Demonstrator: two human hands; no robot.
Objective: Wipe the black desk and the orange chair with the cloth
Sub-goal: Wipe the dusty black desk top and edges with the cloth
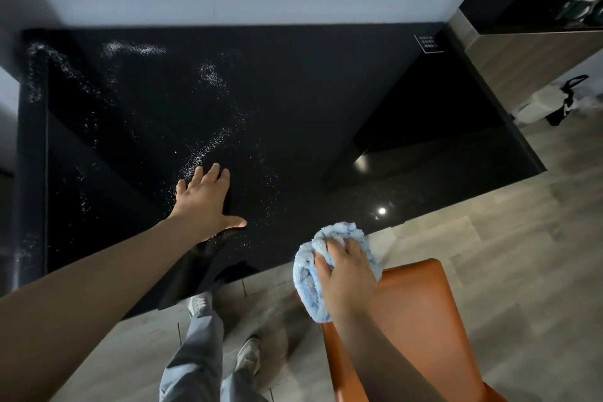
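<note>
The black desk [293,101] fills the middle of the head view, glossy, with white speckled streaks across its left and centre. My left hand [205,197] lies flat on it near the front edge, fingers spread, holding nothing. A fluffy light-blue cloth [308,277] is bunched in my right hand [346,274], which presses it onto the top edge of the orange chair [414,313] at the lower right, just in front of the desk's front edge.
A wood-panelled cabinet [522,55] borders the desk on the right. A white bin and a black bag [567,101] stand on the grey plank floor beyond. My legs and shoes [202,307] are below, left of the chair. A small label [428,43] sits at the desk's far right corner.
</note>
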